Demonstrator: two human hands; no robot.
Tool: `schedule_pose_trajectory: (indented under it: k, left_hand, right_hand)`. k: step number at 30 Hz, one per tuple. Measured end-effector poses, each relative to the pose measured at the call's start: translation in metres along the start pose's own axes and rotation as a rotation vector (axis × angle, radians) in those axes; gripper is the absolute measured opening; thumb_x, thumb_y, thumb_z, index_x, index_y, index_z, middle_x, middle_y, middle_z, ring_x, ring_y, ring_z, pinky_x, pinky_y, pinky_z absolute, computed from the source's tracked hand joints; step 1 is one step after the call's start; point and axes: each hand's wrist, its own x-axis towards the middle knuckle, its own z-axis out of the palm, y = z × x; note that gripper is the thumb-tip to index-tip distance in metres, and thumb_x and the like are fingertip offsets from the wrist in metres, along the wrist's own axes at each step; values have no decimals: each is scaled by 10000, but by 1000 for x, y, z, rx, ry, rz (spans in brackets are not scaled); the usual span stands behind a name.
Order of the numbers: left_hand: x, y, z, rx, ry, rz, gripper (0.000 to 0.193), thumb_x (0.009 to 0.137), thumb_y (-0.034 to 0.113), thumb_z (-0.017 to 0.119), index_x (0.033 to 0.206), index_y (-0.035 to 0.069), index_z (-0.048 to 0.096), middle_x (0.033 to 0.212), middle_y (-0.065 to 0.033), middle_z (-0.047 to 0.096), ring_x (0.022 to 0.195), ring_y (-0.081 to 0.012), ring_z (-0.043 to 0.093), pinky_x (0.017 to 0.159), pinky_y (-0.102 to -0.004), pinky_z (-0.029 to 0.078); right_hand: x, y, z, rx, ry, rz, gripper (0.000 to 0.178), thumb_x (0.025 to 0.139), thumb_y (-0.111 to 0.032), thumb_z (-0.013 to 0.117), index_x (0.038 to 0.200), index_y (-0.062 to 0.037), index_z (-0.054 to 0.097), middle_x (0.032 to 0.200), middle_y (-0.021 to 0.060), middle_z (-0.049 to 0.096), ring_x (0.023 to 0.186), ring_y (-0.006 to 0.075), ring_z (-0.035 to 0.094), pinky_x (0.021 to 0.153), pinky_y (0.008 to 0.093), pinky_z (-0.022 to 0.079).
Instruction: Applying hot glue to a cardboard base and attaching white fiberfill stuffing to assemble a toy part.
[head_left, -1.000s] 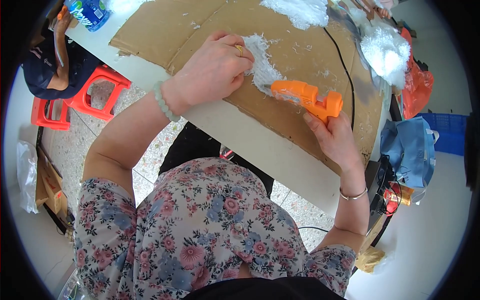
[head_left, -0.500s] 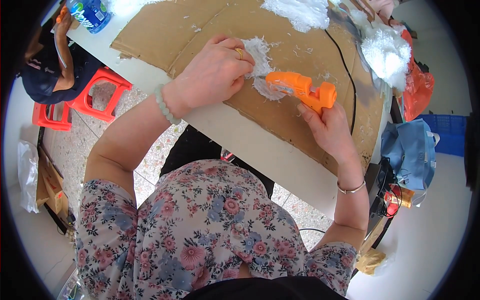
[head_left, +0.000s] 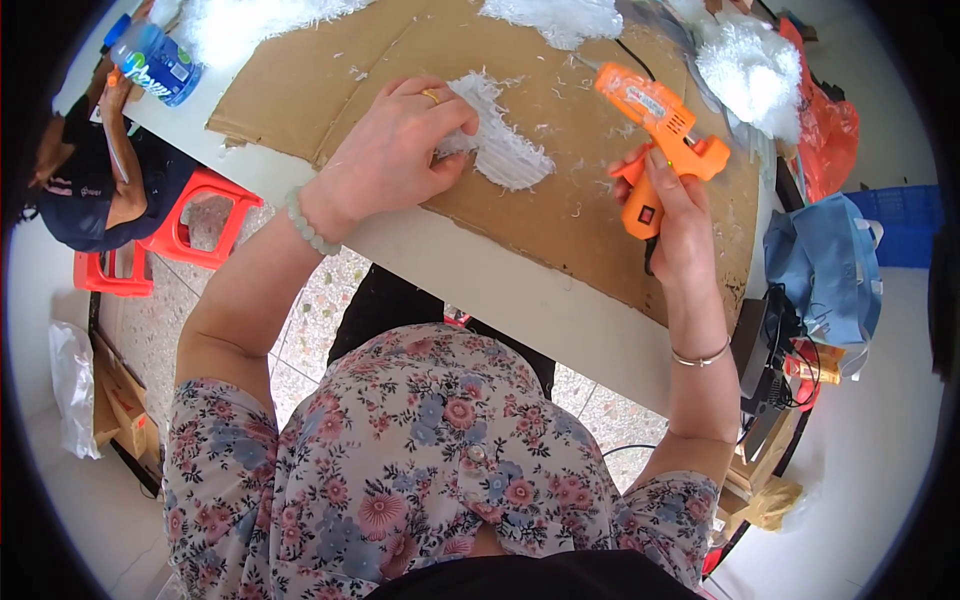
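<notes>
My right hand (head_left: 672, 205) grips an orange hot glue gun (head_left: 652, 115) by its handle, its nozzle pointing to the upper left, held apart from the fabric. My left hand (head_left: 400, 145) is closed on the left end of a white frayed piece of fabric (head_left: 510, 150), fingers curled and partly hiding it. The fabric lies over a brown cardboard sheet (head_left: 560, 220), its ragged edges spread to the right of my hand. Small white threads are scattered on the cardboard around it.
White fluffy bundles (head_left: 750, 75) lie at the far right, and more white material (head_left: 555, 18) at the back. A blue-capped bottle (head_left: 160, 65) stands at the table's left corner. Another person sits by red stools (head_left: 205, 215). A blue bag (head_left: 825, 260) hangs right of the table.
The glue gun has been drawn right and away from the fabric, its nozzle now tilted upward. My left hand has shifted slightly left, and more of the fabric shows.
</notes>
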Motion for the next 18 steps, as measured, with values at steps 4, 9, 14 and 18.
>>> schedule_pose_trajectory:
  k: [4, 9, 14, 18]
  left_hand:
    - [0, 10, -8, 27, 6, 78, 248, 647, 63, 717, 856, 67, 584, 913, -66, 575, 980, -306, 542, 958, -427, 397]
    - [-2, 19, -4, 250, -50, 315, 197, 657, 81, 667, 839, 62, 593, 927, -41, 552, 1018, -255, 522, 977, -470, 379]
    - [-4, 16, 0, 386, -84, 406, 177, 661, 87, 595, 834, 50, 597, 925, -33, 543, 1019, -219, 518, 978, -482, 374]
    - [1, 15, 4, 343, -81, 322, 132, 695, 51, 637, 817, 55, 587, 905, -46, 551, 972, -237, 526, 930, -449, 395]
  right_hand:
    - [6, 13, 0, 143, 18, 73, 237, 956, -262, 486, 980, -32, 537, 904, 102, 612, 748, 147, 555, 681, 294, 479]
    - [10, 21, -6, 235, 40, 85, 235, 958, -264, 483, 975, -36, 538, 888, 99, 615, 733, 141, 552, 664, 298, 502]
    - [8, 19, -1, 259, 55, 103, 225, 961, -255, 478, 992, -41, 541, 888, 93, 618, 717, 129, 549, 660, 302, 514]
    - [8, 20, -1, 235, 0, 87, 224, 965, -247, 471, 1006, -39, 542, 892, 90, 619, 712, 123, 546, 660, 302, 518]
